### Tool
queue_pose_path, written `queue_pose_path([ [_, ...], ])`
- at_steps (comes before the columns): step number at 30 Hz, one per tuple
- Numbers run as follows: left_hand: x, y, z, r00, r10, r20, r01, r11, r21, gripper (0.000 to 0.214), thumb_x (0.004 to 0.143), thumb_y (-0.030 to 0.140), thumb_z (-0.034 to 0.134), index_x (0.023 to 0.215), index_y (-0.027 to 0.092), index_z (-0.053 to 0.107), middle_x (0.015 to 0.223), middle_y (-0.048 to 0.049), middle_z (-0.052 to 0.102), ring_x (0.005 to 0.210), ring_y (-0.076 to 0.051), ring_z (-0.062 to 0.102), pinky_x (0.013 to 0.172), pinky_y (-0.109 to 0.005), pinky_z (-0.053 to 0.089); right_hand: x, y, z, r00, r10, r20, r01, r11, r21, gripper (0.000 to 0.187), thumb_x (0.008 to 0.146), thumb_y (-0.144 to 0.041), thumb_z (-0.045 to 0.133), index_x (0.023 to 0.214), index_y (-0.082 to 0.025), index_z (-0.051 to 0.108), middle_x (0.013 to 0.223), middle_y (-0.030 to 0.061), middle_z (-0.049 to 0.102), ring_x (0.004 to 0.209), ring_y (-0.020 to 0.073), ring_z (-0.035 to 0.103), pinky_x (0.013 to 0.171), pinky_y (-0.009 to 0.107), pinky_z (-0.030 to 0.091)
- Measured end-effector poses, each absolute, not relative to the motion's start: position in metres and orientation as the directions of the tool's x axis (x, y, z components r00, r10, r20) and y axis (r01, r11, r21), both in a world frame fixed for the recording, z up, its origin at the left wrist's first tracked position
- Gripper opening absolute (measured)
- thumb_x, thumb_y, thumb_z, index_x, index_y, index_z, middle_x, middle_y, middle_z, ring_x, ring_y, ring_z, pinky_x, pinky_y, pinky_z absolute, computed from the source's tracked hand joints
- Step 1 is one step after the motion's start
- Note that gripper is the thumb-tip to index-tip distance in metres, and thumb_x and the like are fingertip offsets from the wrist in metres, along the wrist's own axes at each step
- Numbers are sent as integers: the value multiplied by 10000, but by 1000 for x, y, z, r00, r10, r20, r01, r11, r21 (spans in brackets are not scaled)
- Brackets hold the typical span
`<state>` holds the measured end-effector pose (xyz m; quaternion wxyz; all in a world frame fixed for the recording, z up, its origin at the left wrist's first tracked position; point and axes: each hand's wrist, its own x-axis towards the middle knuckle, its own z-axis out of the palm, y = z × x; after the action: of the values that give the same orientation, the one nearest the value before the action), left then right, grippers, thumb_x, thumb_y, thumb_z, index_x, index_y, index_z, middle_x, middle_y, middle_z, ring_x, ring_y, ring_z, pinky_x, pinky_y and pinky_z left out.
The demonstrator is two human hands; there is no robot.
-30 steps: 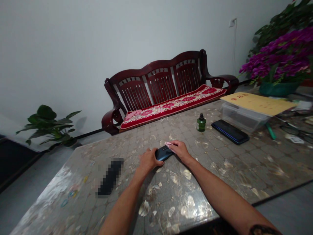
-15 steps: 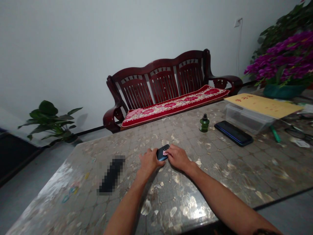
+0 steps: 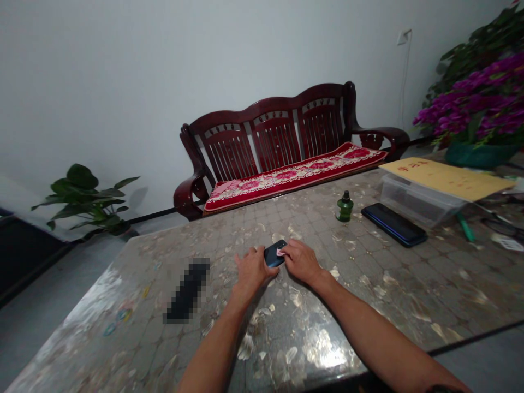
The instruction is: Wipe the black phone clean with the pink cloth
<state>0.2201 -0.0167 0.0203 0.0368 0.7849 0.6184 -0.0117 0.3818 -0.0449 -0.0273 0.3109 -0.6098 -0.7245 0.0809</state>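
A dark blue phone lies on the patterned table, its back with the camera lenses facing up. My left hand grips its left and near edges, thumb along the near side. My right hand is closed in a pinch on a small pink piece, which rests against the back of the phone. Whether the pink piece is cloth or paper I cannot tell. The fingertips of the right hand partly cover the phone's right end.
Left of my hands lies a blurred-out dark object, with coloured bands beyond it. To the right stand a green bottle, another phone and a clear plastic box under a yellow envelope. A green pen lies nearby.
The pink piece and my right fingers have shifted slightly over the phone's back. My left hand keeps its hold on the phone. The whole view has moved a little.
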Motion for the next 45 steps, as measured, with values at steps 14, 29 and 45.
queue_pose_path([
  [14,213,-4,15,245,958,-148,961,-220,165,735,651,521,798,1313,292,574,1223,-116,647,1115,-330,636,945,-444,468,388,-29,-41,97,969,229,646,113,-755,182,910,-259,602,921,-252,784,859,16,663,793,152,619,706,236,421],
  [29,212,0,10,255,953,-163,960,-229,164,720,665,535,780,1308,296,562,1231,-110,629,1110,-327,641,917,-418,484,388,-29,-44,104,966,238,657,113,-745,193,917,-281,592,916,-258,783,847,13,659,772,150,609,682,237,406],
  [45,214,-6,12,250,961,-119,963,-233,137,745,667,535,770,1324,259,554,1234,-137,627,1112,-359,632,973,-488,427,383,-38,-38,38,947,318,775,173,-608,220,920,-171,562,937,-245,768,883,31,655,861,164,615,739,242,428],
])
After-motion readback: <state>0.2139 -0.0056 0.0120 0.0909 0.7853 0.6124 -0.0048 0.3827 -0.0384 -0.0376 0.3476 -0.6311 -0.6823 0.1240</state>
